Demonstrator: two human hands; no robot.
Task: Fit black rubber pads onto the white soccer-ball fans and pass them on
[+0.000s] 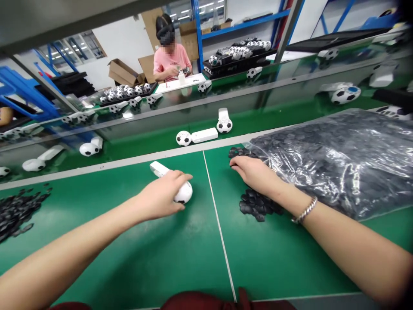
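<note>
My left hand (164, 193) is closed over the round head of a white soccer-ball-shaped device (183, 193). The device's white handle points up and to the left on the green work surface (193, 249). At the right, the fingertips of my right hand (250, 170) are pinched together beside a small heap of black pieces (240, 152); whatever they hold is hidden. Just below that hand lies a second heap of black pieces (256, 204). A silvery bracelet (305, 210) circles my right wrist.
A large clear bag of black parts (342, 159) fills the right side. More black pieces (19, 211) lie at far left. Beyond the ledge, several ball devices (204, 135) rest on a green belt (145, 142). A person in pink (172, 60) sits across, near racks.
</note>
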